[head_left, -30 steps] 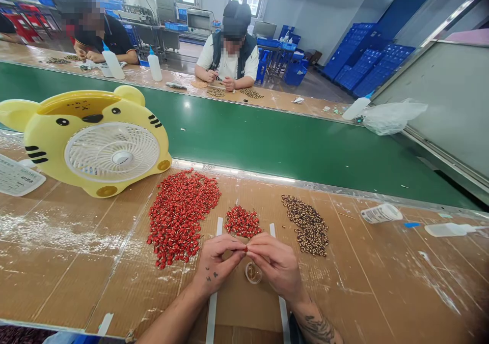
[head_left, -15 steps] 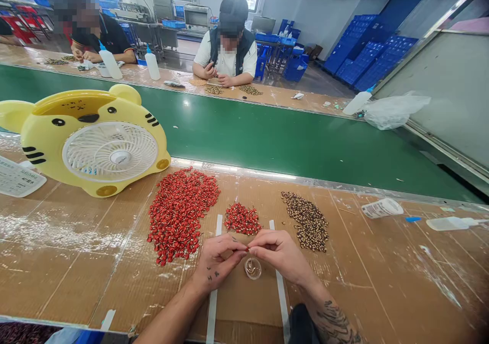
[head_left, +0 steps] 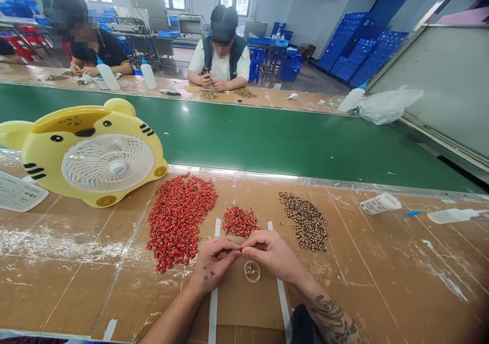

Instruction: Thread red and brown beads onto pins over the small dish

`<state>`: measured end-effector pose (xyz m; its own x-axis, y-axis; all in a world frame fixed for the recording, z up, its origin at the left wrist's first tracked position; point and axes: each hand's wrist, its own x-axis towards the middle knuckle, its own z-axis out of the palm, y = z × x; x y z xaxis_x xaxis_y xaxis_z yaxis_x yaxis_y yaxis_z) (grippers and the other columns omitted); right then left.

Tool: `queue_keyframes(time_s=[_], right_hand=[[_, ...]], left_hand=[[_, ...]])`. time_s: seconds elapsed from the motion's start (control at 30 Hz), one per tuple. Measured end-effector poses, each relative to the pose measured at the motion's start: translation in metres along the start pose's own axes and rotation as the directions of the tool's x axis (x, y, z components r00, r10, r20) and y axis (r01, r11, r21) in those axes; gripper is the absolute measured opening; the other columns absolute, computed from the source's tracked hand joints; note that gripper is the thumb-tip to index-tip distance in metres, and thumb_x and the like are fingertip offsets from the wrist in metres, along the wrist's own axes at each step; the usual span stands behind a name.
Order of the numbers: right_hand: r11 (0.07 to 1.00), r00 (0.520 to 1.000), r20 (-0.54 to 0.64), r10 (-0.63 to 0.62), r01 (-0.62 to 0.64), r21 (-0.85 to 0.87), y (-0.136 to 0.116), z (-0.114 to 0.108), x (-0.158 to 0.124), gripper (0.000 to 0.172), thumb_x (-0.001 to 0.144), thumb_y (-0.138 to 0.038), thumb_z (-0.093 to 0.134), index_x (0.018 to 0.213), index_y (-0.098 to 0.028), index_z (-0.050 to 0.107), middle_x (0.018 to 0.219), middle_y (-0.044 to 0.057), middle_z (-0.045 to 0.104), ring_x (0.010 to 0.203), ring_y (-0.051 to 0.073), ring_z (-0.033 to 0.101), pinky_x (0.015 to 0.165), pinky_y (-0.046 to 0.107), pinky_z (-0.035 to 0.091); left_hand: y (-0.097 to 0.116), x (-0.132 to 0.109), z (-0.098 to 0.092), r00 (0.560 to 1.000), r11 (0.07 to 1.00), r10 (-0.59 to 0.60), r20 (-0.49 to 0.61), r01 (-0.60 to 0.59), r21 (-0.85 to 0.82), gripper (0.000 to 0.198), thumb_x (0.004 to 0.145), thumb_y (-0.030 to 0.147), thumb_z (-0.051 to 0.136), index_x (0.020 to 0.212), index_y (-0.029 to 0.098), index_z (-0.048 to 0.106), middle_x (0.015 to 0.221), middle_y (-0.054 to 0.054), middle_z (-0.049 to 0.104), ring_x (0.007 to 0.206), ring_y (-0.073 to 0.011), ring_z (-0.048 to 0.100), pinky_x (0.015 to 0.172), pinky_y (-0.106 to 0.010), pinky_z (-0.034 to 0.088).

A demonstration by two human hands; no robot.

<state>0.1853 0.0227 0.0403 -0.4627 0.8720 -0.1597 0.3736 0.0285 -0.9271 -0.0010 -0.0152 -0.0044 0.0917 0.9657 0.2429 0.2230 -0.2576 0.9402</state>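
Note:
My left hand [head_left: 214,263] and my right hand [head_left: 273,255] meet fingertip to fingertip over the cardboard mat. Both are closed in a pinch on a tiny red piece [head_left: 241,249], mostly covered by the fingers. Just below the fingertips stands a small round clear dish [head_left: 252,271] with something thin inside. Beyond the hands lies a small heap of red-and-gold pieces [head_left: 240,221]. A much larger heap of similar red pieces [head_left: 178,222] spreads to the left. On the right is a heap of dark-and-gold pieces [head_left: 303,221].
A yellow animal-shaped fan [head_left: 109,161] stands at the left. White tape strips [head_left: 282,303] flank the mat. At the right lie a white tub [head_left: 381,204] and a squeeze bottle [head_left: 451,216]. Behind the green belt [head_left: 244,140], two co-workers sit at the far bench.
The view has tilted up slightly, so the scene sits a little differently. Both hands keep their pinch together, shifted slightly left. The facing co-worker's hands have come closer together.

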Motion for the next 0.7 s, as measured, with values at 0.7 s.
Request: queue_keyframes(time_s=[0.7], right_hand=[[0.861, 0.924, -0.021, -0.381, 0.346, -0.374, 0.029, -0.040, -0.007, 0.017, 0.094, -0.027, 0.058, 0.097, -0.020, 0.073, 0.083, 0.004, 0.070, 0.077, 0.018, 0.063, 0.072, 0.030, 0.047]], left_hand=[[0.005, 0.035, -0.030, 0.999, 0.846, -0.008, -0.053, 0.035, 0.533, 0.029, 0.086, 0.011, 0.051, 0.104, 0.020, 0.072, 0.089, -0.005, 0.070, 0.066, -0.0155, 0.063, 0.059, -0.024, 0.048]])
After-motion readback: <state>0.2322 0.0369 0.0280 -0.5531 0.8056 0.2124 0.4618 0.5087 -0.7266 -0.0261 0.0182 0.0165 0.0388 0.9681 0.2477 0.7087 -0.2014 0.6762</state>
